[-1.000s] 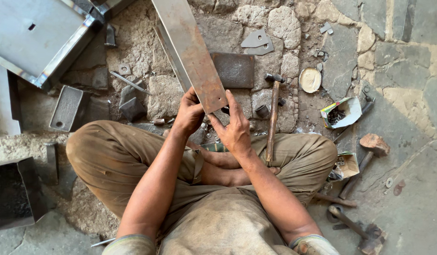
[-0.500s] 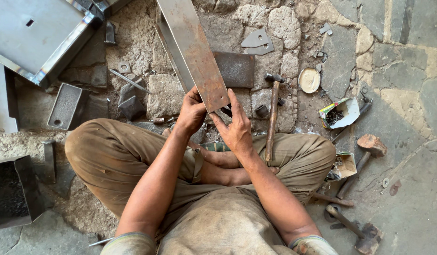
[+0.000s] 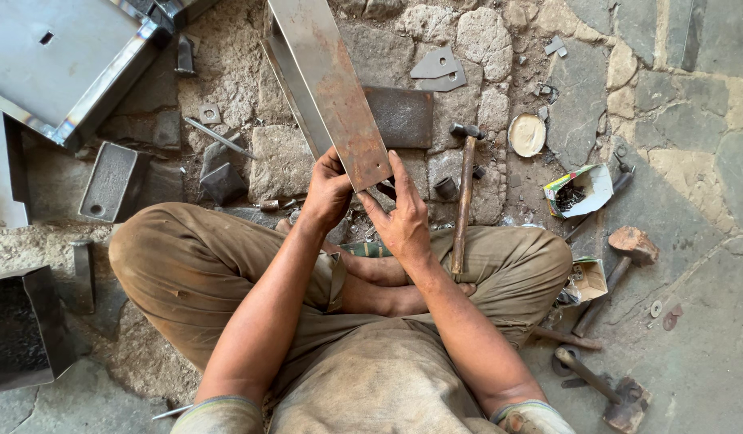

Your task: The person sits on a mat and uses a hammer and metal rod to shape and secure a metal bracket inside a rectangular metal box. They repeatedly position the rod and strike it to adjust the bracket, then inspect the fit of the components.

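Stone paving [image 3: 693, 161] carries the work, with a person seated cross-legged on it. Left hand [image 3: 327, 193] and right hand [image 3: 403, 221] each grip the near end of a rusty metal strip [image 3: 331, 88], which slants up and away over a dark plate [image 3: 399, 116]; a hammer [image 3: 464, 201] leans just beside the right hand. Right of it, a torn carton [image 3: 580, 189] holds small dark parts, and a second carton [image 3: 588, 280] lies near the knee, contents unclear.

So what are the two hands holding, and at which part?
Both hold the rusty metal strip at its near end: left hand on the left edge, right hand at the right corner.
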